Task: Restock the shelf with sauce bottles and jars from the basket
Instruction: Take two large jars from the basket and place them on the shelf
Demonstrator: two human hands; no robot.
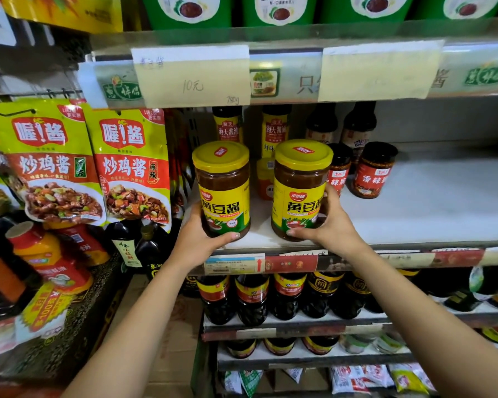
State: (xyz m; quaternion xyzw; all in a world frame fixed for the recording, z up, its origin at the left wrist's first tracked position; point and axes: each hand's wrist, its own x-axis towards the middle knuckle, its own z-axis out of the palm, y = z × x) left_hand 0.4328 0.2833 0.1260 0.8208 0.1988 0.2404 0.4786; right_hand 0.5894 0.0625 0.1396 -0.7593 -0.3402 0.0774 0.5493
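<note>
- Left grip [197,245] is clenched low on the left jar [223,196], thumb across the front of the base and fingers hidden behind.
- Right grip [332,228] holds the right jar [298,193] the same way: thumb at the front bottom edge, fingers curled round its right side.
- Both jars are upright, long axis vertical, yellow lids up, labels facing out.
- They stand side by side at the front lip of the shelf [429,202], with a gap between them.
- Can't tell if the bases are down on the shelf or just above it; the grips hide the contact line.
- Key relation: each jar is straight ahead of its own grip and the free depth lies behind it. So the push goes away from the person, along the shelf depth.
- The left lane looks short: soy bottles [275,130] stand behind it. A small jar [264,179] sits further back, in line with the gap.
- The right jar has chilli jars [373,173] just behind and to its right. Bare shelf opens to the right of those.
- My read: this is the placement step, nearly done for this pair. It needs a level slide back, then release. If released early, a jar could tip off the lip.
- Basket not in view.
</note>
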